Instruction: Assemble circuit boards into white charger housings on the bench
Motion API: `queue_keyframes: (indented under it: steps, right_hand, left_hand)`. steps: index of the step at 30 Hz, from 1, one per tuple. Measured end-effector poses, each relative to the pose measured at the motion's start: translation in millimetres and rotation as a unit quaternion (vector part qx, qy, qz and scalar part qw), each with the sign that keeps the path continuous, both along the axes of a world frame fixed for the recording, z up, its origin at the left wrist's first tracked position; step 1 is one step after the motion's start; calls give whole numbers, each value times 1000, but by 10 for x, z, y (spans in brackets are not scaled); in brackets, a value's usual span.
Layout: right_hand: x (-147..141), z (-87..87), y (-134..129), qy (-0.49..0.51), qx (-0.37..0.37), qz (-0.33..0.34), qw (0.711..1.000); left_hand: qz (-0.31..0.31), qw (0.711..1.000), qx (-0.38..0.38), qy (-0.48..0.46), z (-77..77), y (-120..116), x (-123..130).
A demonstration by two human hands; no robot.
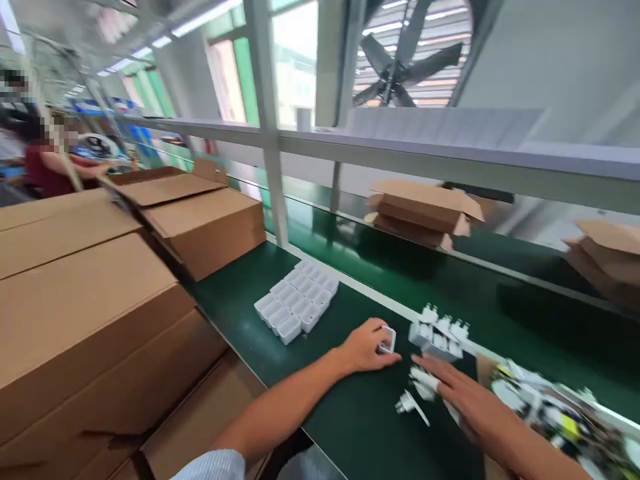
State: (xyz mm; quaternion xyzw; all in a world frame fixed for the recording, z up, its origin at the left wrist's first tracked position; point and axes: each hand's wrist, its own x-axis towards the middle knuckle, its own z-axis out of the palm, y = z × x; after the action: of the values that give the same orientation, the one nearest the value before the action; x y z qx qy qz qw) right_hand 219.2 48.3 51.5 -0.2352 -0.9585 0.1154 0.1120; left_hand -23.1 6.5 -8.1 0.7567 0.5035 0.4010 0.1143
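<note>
My left hand (369, 347) is closed around a small white open housing (387, 340) above the green table. To its right, my right hand (453, 387) reaches over white plug parts (424, 381), its fingers stretched out; some blur hides whether it touches them. Another white plug piece with pins (411, 405) lies just in front of it. Behind my right hand stands a group of white housings (436, 341) with plug parts on top. Rows of empty white housings (299, 299) sit on the table to the left of my left hand.
Large cardboard boxes (200, 220) line the left side. A box of mixed parts (555, 413) is at the right. Behind the green table (350, 427) are a conveyor (350, 243), open cartons (420, 210) and a raised shelf (450, 150). A person (50, 163) sits far left.
</note>
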Motion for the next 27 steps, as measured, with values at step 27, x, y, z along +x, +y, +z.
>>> queue_keyframes:
  steps: [27]
  right_hand:
    - [34,-641,-442,142,15,-190,971]
  left_hand:
    - [-120,986,-97,-64,5,-56,-160]
